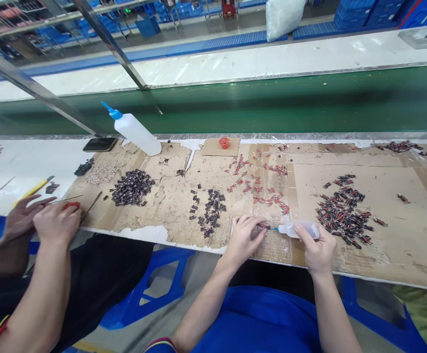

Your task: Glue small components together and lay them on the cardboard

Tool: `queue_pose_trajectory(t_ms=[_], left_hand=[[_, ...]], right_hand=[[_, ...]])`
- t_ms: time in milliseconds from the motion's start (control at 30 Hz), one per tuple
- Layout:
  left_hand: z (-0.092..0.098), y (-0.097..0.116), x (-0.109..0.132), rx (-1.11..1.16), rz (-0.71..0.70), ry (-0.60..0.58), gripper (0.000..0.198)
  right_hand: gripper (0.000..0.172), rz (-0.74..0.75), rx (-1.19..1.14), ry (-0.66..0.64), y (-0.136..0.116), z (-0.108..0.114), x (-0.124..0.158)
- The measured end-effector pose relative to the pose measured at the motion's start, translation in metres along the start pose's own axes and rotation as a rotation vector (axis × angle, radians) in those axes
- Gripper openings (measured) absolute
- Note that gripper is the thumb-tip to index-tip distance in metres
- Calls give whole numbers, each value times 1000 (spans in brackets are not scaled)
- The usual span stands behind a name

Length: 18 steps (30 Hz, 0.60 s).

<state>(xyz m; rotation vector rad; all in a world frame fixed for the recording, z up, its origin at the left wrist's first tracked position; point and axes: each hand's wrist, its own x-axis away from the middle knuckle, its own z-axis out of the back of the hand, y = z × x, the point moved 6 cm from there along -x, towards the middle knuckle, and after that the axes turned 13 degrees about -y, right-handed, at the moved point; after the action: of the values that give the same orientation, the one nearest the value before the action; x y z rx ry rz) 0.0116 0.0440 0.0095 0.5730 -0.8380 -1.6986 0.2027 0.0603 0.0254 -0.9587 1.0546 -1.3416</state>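
Note:
My left hand (245, 234) is pinched closed on a tiny dark part at the near edge of the cardboard-covered bench (400, 255). My right hand (318, 247) grips a small clear squeeze bottle (298, 229) lying sideways, its blue tip touching the part in my left fingers. A pile of red-and-black small parts (343, 212) lies just right of my right hand. Scattered red-tipped parts (261, 189) are spread beyond my hands. A pile of dark parts (209, 213) lies to the left of my left hand.
A co-worker's two hands (42, 220) work at the left beside a dark parts heap (132, 187). A large white bottle with blue nozzle (134, 130), a phone (100, 144) and a small red cap (224, 142) lie farther back. A green conveyor belt (272, 103) runs behind the bench.

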Motion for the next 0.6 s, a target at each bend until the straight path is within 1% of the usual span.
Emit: queue_pose_trajectory(t_ms=[133,400,500,600], left_hand=[[1,0,0,1,-15,16,23],[1,0,0,-14,-8,9,22],[1,-1,0,-15,-8,5,22],[0,0,0,-9,-10,3,23]], right_hand=[[27,-14,-27,29,2,2,0],[27,2,4,-40,1,-5,-1],[27,-3,4,-2,3,-3,0],[29,-17,-44,77,10,3,3]])
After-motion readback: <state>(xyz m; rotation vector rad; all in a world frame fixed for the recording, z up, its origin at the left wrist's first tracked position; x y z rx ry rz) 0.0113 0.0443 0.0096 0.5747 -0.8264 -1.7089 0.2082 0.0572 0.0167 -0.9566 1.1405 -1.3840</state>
